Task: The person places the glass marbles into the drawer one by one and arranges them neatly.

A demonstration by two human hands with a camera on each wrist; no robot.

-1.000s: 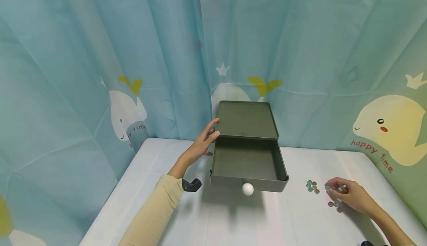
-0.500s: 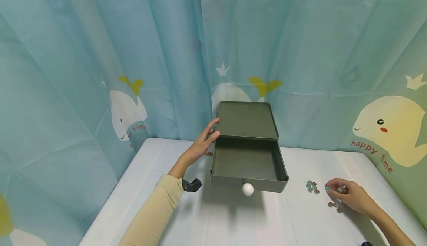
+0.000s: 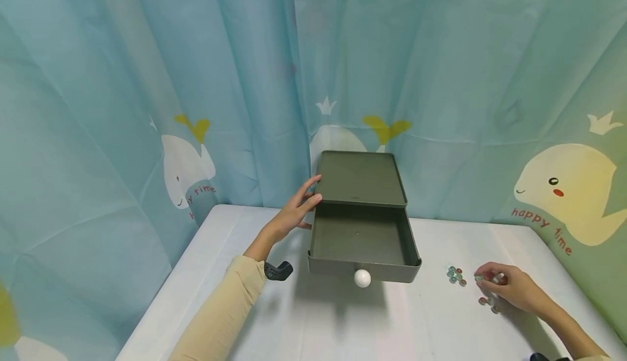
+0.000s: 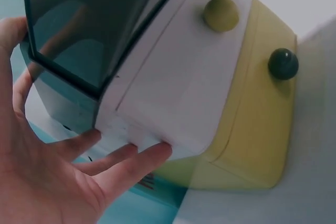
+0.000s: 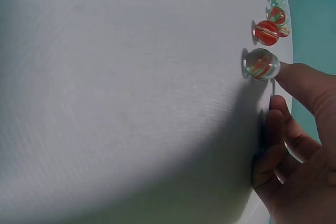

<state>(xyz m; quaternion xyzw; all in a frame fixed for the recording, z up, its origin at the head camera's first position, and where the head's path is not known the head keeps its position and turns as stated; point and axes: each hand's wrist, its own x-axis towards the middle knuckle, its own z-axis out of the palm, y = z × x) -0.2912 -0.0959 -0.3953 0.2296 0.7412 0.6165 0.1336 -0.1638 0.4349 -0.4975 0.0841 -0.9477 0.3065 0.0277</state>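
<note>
A stacked drawer unit has an olive-green top drawer (image 3: pixel 360 274) pulled out, with a white round knob (image 3: pixel 362 278). My left hand (image 3: pixel 289 216) lies against the unit's left side, fingers spread. In the left wrist view, its fingertips (image 4: pixel 157 153) touch the side by the white drawer (image 4: pixel 173 77). To the right, my right hand (image 3: pixel 514 285) is low over the table, thumb and index finger pinching a pale green marble (image 3: pixel 479 278). In the right wrist view, a clear marble with orange streaks (image 5: pixel 261 64) is close by the thumb, and the pinched marble is mostly hidden.
A cluster of several glass marbles (image 3: pixel 455 276) lies left of the right hand; a few more marbles (image 3: pixel 483 301) lie on its near side. A yellow drawer (image 4: pixel 262 103) with a dark green knob (image 4: pixel 283 64) is under the white one. A whale-print curtain (image 3: pixel 245 105) hangs behind the table.
The head view has shifted slightly. Both hands keep nearly the same places, the left on the unit's side and the right among the marbles.
</note>
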